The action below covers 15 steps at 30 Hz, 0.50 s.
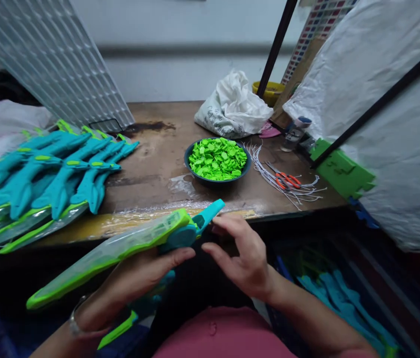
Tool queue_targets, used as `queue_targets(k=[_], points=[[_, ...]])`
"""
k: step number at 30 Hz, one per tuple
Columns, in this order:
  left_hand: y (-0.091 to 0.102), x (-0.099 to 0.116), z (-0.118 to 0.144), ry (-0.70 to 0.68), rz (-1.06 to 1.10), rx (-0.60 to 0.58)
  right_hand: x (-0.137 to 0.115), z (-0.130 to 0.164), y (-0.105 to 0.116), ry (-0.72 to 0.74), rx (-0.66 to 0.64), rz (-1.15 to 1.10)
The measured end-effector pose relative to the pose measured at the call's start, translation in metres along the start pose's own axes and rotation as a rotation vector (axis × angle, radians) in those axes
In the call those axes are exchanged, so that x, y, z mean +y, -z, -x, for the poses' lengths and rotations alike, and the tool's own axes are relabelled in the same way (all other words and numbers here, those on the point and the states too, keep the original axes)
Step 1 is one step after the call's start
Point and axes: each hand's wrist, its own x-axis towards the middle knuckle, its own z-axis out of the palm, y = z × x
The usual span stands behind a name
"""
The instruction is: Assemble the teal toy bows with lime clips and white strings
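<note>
"Where do you have the long piece of clear plastic with lime-green edging and a teal end?"

"Up in front of me at the near edge of the brown table, slanting from low on my left to its teal tip just by my right hand. It lies over my left hand, which is clamped on it near the teal end."

"How is that left hand set?"

"My thumb points to the right under the teal part; my other fingers are hidden behind the piece. The forearm comes up from the lower left, a silvery bracelet round the wrist."

"And the right?"

"It reaches in from the lower right, wrist bent, thumb and forefinger apart. The forefinger is at the teal tip, but I can't tell whether it touches."

"What's around them?"

"Beyond my hands stands a dark round bowl full of small bright-green plastic bits. To its right, orange-handled scissors lie by thin white cords. On the left, a pile of similar teal-and-lime pieces sits on the table."
</note>
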Motion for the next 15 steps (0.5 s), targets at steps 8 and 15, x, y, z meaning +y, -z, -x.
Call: queue_targets(k=[8, 15], points=[[0.008, 0.011, -0.008, 0.29, -0.066, -0.193, 0.014, -0.011, -0.023, -0.565, -0.184, -0.833], [-0.001, 0.008, -0.009, 0.173, -0.074, -0.214, 0.011, -0.009, -0.018, -0.724, -0.176, -0.98]])
